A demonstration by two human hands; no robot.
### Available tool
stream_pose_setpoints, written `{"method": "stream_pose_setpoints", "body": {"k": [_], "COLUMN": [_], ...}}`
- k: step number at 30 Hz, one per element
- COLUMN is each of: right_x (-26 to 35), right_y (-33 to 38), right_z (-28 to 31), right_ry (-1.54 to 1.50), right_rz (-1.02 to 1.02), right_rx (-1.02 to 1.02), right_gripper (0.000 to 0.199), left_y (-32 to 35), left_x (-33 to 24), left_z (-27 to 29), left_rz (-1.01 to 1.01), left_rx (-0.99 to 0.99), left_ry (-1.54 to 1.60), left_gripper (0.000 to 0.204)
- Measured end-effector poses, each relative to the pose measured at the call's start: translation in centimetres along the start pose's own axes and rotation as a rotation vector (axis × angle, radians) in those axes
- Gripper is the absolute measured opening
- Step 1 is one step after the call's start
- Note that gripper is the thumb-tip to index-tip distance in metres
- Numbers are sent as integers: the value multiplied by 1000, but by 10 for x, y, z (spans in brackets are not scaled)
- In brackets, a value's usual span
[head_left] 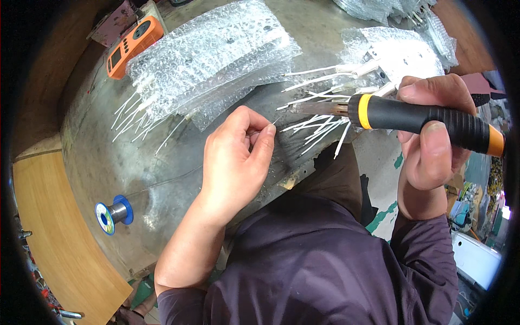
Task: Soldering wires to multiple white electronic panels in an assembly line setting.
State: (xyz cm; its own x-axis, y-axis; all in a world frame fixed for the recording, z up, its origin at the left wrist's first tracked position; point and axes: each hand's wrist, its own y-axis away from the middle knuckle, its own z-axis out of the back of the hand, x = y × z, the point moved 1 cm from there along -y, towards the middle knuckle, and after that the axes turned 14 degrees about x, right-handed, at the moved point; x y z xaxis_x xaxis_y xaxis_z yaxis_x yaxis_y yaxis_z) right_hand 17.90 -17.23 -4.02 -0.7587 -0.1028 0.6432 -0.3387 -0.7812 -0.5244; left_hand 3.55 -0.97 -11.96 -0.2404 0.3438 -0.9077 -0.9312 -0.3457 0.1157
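Note:
My right hand grips a soldering iron with a black handle, a yellow ring and an orange end. Its metal tip points left, toward my left hand. There, thumb and forefinger pinch a thin solder wire, whose free end sticks out close to the iron's tip. From behind this hand the wire runs left to a blue-flanged solder spool on the table. White-sheathed leads fan out beneath and beside the iron, coming from bubble-wrapped parts.
Another bubble-wrapped bundle with white leads lies at the back left of the metal table. Beside it rests an orange meter with a socket and screen. More bubble wrap is heaped at the far right. A wooden board borders the table's left.

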Motion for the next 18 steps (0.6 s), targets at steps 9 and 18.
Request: {"method": "stream_pose_setpoints", "body": {"k": [9,18], "right_x": [1,-1], "right_y": [0,0], "right_z": [4,5], "right_ry": [13,31], "right_rz": [5,14], "right_rx": [9,11], "right_gripper": [39,38], "left_y": [0,0], "left_x": [-3,-3], "left_z": [2,2], "left_rz": [-13,-9], "left_rx": [-12,-7], "left_ry": [6,-3], "left_gripper": [8,7]}}
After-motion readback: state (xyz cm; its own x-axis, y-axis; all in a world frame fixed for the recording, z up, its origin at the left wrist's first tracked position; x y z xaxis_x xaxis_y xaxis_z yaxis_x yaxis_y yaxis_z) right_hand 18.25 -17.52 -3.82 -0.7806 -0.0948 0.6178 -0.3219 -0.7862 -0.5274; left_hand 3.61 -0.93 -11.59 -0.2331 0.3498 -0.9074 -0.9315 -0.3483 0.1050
